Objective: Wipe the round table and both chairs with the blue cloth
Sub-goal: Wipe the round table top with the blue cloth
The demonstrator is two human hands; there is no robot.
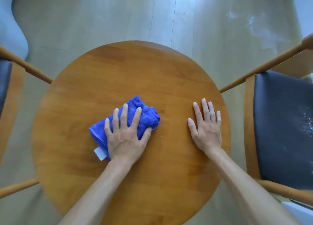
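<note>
Seen from above, the left hand (126, 136) presses flat, fingers spread, on the folded blue cloth (135, 116) near the middle of the round table (118, 69); the cloth's long axis slants away to the right; the right hand (205, 128) rests flat and empty on the table's right side, well apart; both chairs (284, 123) are cut off by the frame edges.

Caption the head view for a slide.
Left hand presses blue cloth on round table; right hand flat beside it.
</note>
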